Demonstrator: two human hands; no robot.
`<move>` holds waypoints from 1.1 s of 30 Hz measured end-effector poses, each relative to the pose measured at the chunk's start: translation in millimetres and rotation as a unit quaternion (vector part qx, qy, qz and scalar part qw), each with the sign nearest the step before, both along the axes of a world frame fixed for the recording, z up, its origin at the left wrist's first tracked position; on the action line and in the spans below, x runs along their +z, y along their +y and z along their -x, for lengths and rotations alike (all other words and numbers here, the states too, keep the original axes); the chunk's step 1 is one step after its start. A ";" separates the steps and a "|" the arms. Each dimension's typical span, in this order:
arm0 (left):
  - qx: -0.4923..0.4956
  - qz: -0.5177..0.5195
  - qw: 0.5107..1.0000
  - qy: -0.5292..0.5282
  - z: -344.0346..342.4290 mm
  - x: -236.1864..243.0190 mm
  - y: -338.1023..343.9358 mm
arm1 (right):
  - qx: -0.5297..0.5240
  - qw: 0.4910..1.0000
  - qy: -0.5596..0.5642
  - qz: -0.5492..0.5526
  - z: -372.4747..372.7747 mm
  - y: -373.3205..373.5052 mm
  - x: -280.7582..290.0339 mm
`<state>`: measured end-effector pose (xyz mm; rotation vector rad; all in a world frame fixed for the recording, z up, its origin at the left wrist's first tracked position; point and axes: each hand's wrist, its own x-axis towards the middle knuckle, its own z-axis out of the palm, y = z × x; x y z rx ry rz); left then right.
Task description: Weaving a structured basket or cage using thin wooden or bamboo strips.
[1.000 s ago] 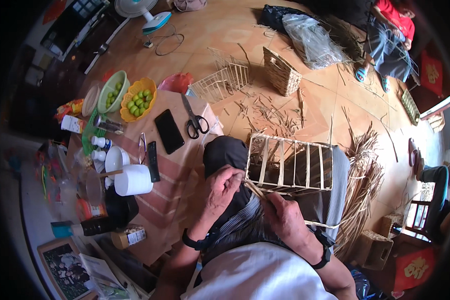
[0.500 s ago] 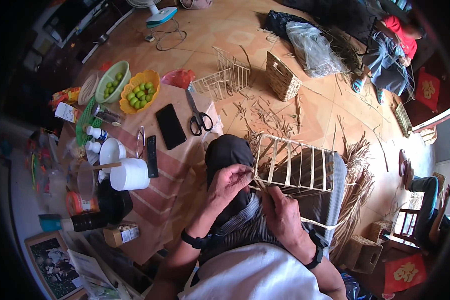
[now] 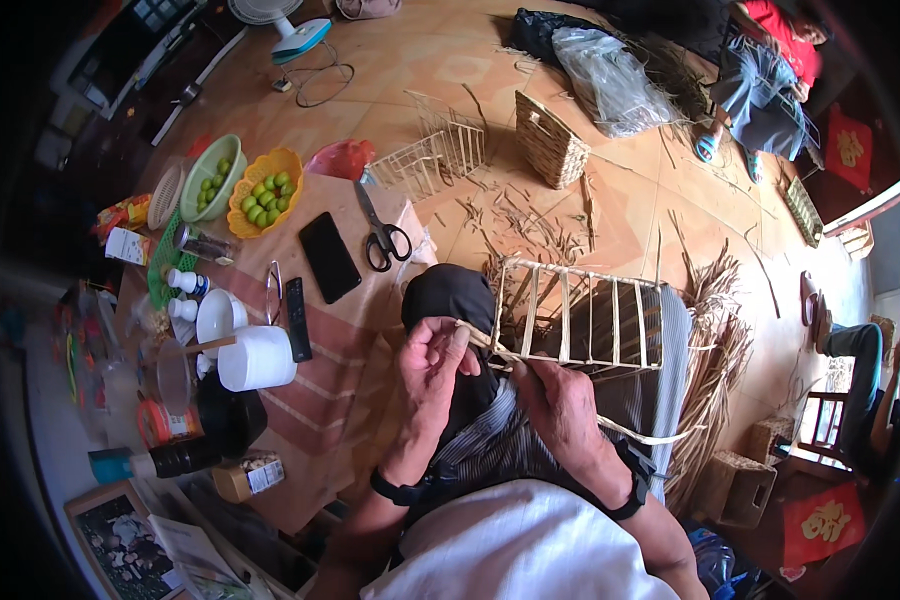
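A pale open frame, wrapped in straw-coloured strips with several crossbars, rests over my striped right trouser leg. My left hand is closed in a pinch on the end of a dried plant strip, just left of the frame's near corner. At that corner my right hand is closed, thumb and fingers pressed on the strip and the lower rail; the exact grip is partly hidden. A loose pale strip trails out to the right from beneath my right hand.
The table at left holds scissors, a phone, a remote, white containers and bowls of green fruit. A bundle of dried stalks lies at right. A woven basket and scraps are on the floor; a person sits beyond.
My left hand has moved left and slightly down from the frame's corner, drawing the strip out between both hands. The frame has shifted slightly left and up. The whole view has tilted a little.
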<state>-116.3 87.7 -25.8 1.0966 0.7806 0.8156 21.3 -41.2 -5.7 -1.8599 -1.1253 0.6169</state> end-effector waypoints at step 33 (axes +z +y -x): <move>-0.039 -0.385 0.912 0.134 -10.7 11.2 -7.0 | 0.032 0.907 0.414 0.069 -2.6 -17.6 17.2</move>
